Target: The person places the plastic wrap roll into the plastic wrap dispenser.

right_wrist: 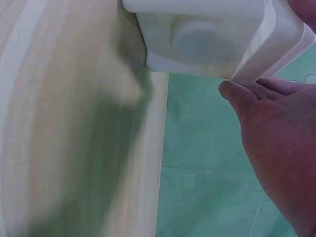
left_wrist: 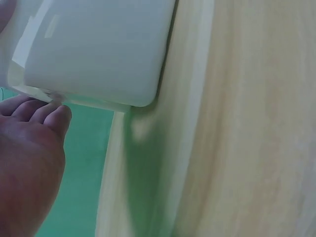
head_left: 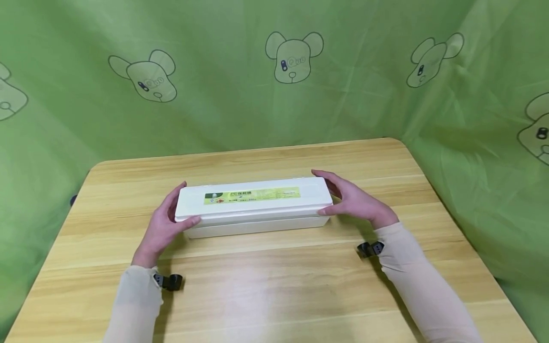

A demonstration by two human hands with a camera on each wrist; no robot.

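Observation:
A long white cling film box [head_left: 257,209] lies crosswise on the table, its yellow-green label [head_left: 253,196] facing up. A seam runs along the front between its lid and lower part. My left hand [head_left: 164,223] grips the left end, thumb on the front edge and fingers behind. At the opposite end my right hand [head_left: 355,200] holds it the same way, thumb on the front lid edge. In the left wrist view the smooth end wall [left_wrist: 98,54] shows, with fingertips at the back edge. A round disc [right_wrist: 197,42] marks the right end wall in the right wrist view.
The wooden table [head_left: 257,281] has rounded back corners. Green curtains [head_left: 231,114] printed with bear heads hang behind it and along the sides. Small black wrist cameras [head_left: 173,282] are strapped at both sleeves.

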